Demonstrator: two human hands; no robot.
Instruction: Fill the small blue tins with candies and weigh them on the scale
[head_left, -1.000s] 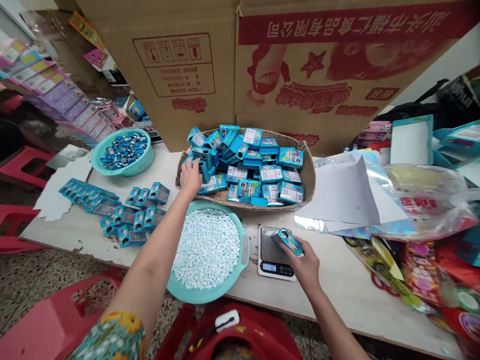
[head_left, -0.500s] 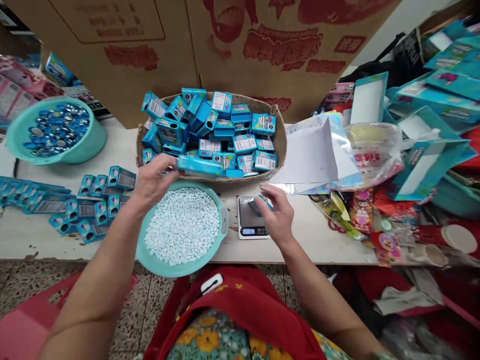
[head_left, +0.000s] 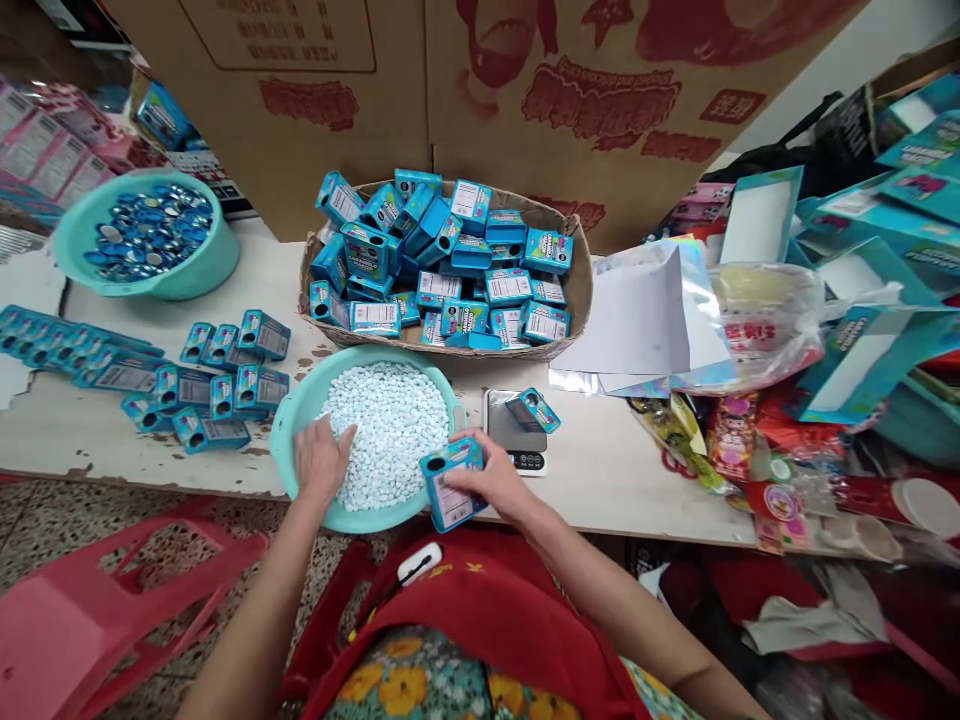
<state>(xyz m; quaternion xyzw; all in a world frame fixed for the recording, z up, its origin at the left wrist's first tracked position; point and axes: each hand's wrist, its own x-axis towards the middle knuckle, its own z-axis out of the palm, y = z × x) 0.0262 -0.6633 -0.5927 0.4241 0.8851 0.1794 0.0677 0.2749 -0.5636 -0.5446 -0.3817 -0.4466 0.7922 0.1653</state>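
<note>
My left hand (head_left: pixel 324 462) is at the left side of a turquoise basin (head_left: pixel 283 440) of small pale candies (head_left: pixel 397 425), touching them. Its thumb stands apart from the other fingers, whose tips are partly hidden. My right hand (head_left: pixel 495 480) grips a blue candy tin (head_left: pixel 452 505) at the basin's front right rim, with the tin's round opening facing up. Just behind that hand, another blue tin (head_left: pixel 535 410) lies tilted across the right edge of a small digital scale (head_left: pixel 504 425). Part of the scale's display is covered by my right hand.
A cut-down cardboard box (head_left: pixel 581 290) full of blue tins stands behind the basin. To the left are rows of tins (head_left: pixel 214 430) and a turquoise bowl (head_left: pixel 221 265) of shiny blue and silver lids. Papers (head_left: pixel 637 310) and wrappers (head_left: pixel 731 435) lie right; a pink stool (head_left: pixel 112 600) stands below.
My left hand has gone from a tin at the cardboard box down into the candy basin. My right hand has left the tin on the scale and now holds a tin by the basin.
</note>
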